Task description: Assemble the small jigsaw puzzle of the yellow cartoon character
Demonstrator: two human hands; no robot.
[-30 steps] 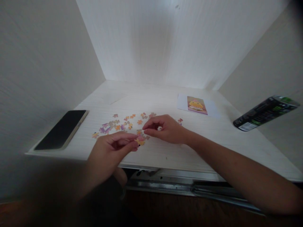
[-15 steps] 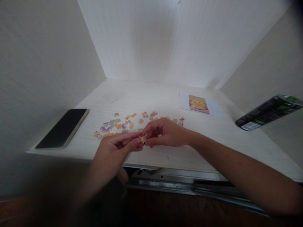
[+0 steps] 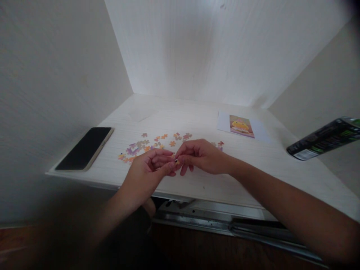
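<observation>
1. Meeting at the fingertips above the near edge of a pale wooden desk (image 3: 253,176), two bare hands pinch one small puzzle piece (image 3: 176,162) between them.
2. The left hand (image 3: 146,174) comes up from below the desk edge. Its thumb and forefinger are closed on the piece, and the other fingers curl loosely inward.
3. The right hand (image 3: 201,156) reaches in from the right on a long bare forearm. Its thumb and forefinger grip the same piece from the other side, and its remaining fingers hang half bent just over the desk.
4. The piece is mostly hidden by the fingertips; only a speck of yellow and black shows.
5. Just behind the hands, loose puzzle pieces (image 3: 152,144) in orange, purple and grey lie scattered on the desk.
6. To the left, a dark phone (image 3: 86,148) lies flat, screen off, near the side wall.
7. Farther back on the right, a reference picture (image 3: 241,126) shows a yellow figure on a pink ground, printed on white paper.
8. At the far right, a black can (image 3: 323,138) with green markings lies tilted; its label writing is too small to read.
</observation>
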